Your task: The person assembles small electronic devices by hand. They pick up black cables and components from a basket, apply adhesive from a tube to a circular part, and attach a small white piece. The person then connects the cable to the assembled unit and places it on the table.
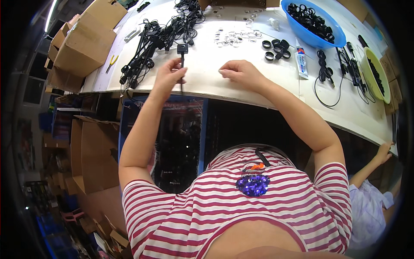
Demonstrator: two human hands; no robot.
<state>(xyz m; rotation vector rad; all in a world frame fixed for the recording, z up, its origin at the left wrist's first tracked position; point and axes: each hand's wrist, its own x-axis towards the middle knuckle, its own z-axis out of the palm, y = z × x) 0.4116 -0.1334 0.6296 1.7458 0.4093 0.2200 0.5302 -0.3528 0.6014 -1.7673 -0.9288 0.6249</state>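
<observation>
Over the table's front edge, my left hand (167, 78) pinches the thin stem of a black square-headed piece (183, 48). Its head points toward the far side, and the stem's lower end passes below my fingers. To its right, my right hand (245, 74) is held over the white table (207, 77), fingers curled and pressed together. Whatever those fingertips hold, if anything, is too small to make out. Beyond my hands lie scattered clear round lenses (233, 38) and several black rings (276, 48).
Black cabled parts (151, 43) are heaped at left, near yellow-handled pliers (112, 63) and a cardboard box (86, 45). On the right are a blue basin (297, 36) of black rings, a glue tube (301, 62), coiled cables (322, 69) and a green basin (385, 93). Another person's hand (383, 152) touches the table's right edge.
</observation>
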